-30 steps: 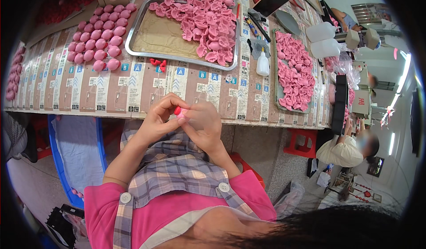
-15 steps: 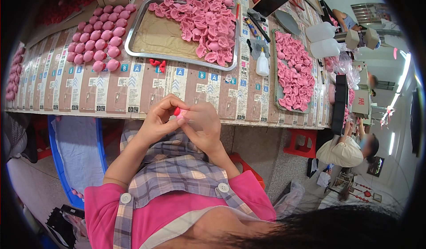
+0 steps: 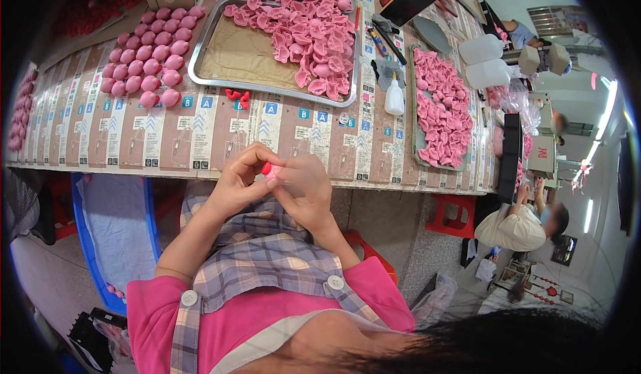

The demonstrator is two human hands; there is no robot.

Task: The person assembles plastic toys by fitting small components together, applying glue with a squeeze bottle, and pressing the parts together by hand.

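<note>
**Near the edge of the table (image 3: 294, 130), a left hand (image 3: 242, 179) is pinching a small red and pink piece (image 3: 268, 169)**

Above the lap, against a plaid apron (image 3: 267, 270), two bare hands are coming together around the piece. Thumb and forefinger of the left hand are closing on it, with its red end showing between them. The right hand (image 3: 308, 188) is bending its fingers toward the same piece from the other side; they are blurring, so whether they are gripping it, I cannot tell.

Beyond the hands, two small red bits (image 3: 244, 98) are lying just below a metal tray (image 3: 267, 91), which is holding a heap of pink shells (image 3: 314, 50) and some brown paper (image 3: 247, 54). Left of the tray, pink balls (image 3: 152, 66) are sitting in rows. To its right, a white squeeze bottle (image 3: 394, 99) is standing beside another pile of pink shells (image 3: 444, 107). Farther up, a dark-screened phone (image 3: 409, 2) is leaning at a tilt. Off to the right, a co-worker in a pale top (image 3: 514, 230) is sitting by the table.
</note>
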